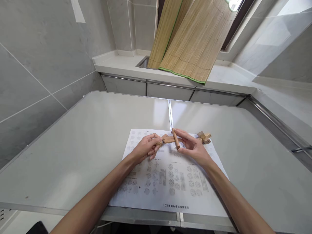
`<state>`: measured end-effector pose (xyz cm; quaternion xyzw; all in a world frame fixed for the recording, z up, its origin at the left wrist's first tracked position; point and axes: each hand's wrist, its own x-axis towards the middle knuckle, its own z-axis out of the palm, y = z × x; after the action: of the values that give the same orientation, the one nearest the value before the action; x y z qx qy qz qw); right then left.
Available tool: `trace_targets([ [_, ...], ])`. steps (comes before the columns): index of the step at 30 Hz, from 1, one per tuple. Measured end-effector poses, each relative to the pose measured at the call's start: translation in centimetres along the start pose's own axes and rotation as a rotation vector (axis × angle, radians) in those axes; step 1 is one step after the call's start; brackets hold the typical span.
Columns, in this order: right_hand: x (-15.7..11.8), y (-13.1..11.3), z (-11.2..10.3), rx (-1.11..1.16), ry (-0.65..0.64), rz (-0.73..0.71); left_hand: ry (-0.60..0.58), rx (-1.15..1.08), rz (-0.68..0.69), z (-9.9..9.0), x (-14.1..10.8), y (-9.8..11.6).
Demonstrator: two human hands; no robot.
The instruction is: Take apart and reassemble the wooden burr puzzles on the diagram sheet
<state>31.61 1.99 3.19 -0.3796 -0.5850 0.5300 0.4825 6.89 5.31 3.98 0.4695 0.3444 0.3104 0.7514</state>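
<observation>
Above the instruction sheet, my left hand is closed on the left end of some small joined wooden puzzle pieces. Between the fingertips and thumb of my right hand, a wooden puzzle bar is pinched lengthwise. That bar stands crosswise against the right end of the pieces in my left hand; whether it is locked into them I cannot tell. Just beyond my right hand lies an assembled wooden puzzle, partly hidden by the hand. The sheet carries small printed diagrams and rows of text.
The pale folding table has a metal seam down its middle. Behind it runs a white ledge, with a green-edged bamboo mat hanging over it. Grey tiled walls stand on both sides.
</observation>
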Motion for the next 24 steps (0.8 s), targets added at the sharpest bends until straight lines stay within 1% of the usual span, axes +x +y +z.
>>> trace_targets([
  [7,-0.12,-0.28,0.30,0.059,-0.013,0.018,0.002,0.006,-0.003,0.11,-0.02,0.11],
  [12,-0.19,-0.16,0.13,0.038,-0.006,0.008,-0.005,0.012,0.015,0.01,0.03,0.08],
  [20,-0.28,0.21,-0.35,-0.053,-0.054,-0.035,-0.010,0.032,0.014,0.20,-0.17,0.41],
  [24,-0.27,0.32,-0.62,-0.063,-0.087,-0.043,-0.022,0.044,0.009,0.09,-0.21,0.42],
])
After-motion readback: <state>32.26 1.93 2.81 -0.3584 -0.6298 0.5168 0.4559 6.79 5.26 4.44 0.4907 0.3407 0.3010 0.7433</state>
